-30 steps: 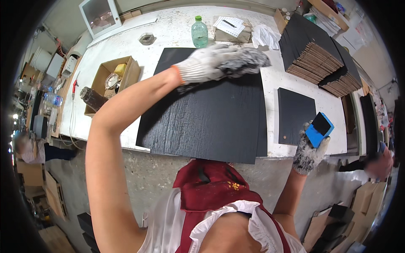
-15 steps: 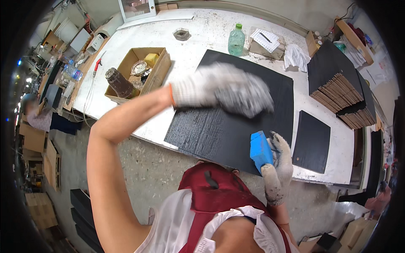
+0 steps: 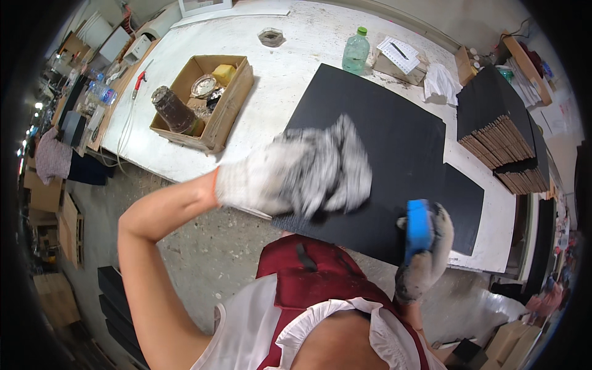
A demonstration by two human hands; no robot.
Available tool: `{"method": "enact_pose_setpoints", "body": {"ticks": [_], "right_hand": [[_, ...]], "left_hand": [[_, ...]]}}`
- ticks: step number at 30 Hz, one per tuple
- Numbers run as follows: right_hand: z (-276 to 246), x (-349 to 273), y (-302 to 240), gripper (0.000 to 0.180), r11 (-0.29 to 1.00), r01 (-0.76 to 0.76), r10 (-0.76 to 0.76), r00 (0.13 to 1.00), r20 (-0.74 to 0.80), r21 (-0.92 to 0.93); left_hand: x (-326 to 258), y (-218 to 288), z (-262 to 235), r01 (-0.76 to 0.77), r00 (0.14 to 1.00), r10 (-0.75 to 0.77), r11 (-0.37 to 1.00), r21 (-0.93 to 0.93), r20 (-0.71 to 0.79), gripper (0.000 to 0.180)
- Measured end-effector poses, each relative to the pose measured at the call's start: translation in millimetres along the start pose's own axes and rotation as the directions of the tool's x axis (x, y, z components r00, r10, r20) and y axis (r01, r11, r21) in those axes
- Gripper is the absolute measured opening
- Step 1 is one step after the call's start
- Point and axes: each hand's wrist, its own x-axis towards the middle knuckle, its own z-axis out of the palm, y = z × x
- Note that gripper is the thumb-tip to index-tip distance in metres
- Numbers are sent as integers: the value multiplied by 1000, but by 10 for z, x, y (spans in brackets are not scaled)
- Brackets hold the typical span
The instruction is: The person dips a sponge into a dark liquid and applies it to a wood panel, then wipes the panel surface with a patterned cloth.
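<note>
A large black panel [image 3: 376, 117] with a fine grain lies on the white table, its right edge overlapping a smaller black panel [image 3: 464, 209]. Above the big panel's left part, my gloved left hand [image 3: 256, 179] is closed on a crumpled rag [image 3: 339, 169] stained black. Motion blurs both, and whether the rag touches the panel I cannot tell. My right hand [image 3: 435, 259], in a dirty white glove, grips a blue block [image 3: 419, 229] at the panel's near right corner. The block's material is unclear.
Left on the white table [image 3: 296, 80] stands a cardboard box [image 3: 231, 117] with a dark-stained bottle and a yellow sponge. A green-capped bottle [image 3: 356, 52], papers [image 3: 401, 55] and a white cloth [image 3: 441, 85] sit at the back. Black panels [image 3: 499, 123] are stacked right. Another person [image 3: 58, 157] is far left.
The large panel has shifted right, onto the smaller one. My left hand and rag have swung left and nearer me. My right hand has moved right, still holding the blue block.
</note>
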Motion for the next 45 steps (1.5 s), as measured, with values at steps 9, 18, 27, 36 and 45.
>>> {"method": "enact_pose_setpoints", "body": {"ticks": [9, 18, 27, 36, 45], "right_hand": [[103, 260, 42, 84, 989, 79, -33, 942, -335, 125], [-23, 262, 229, 71, 954, 283, -237, 918, -318, 104], [-289, 311, 253, 82, 981, 191, -192, 980, -59, -27], [657, 930, -656, 48, 605, 651, -182, 673, 717, -459], [1613, 909, -435, 46, 322, 945, -116, 94, 989, -52]], "left_hand": [[776, -836, 26, -49, 995, 76, 946, 321, -70, 55], [1585, -242, 670, -155, 988, 156, 984, 86, -8, 43], [262, 666, 537, -200, 980, 200, 979, 26, 12, 61], [142, 757, 761, -114, 984, 136, 976, 188, -112, 53], [138, 756, 794, -110, 985, 108, 994, -9, -135, 47]]}}
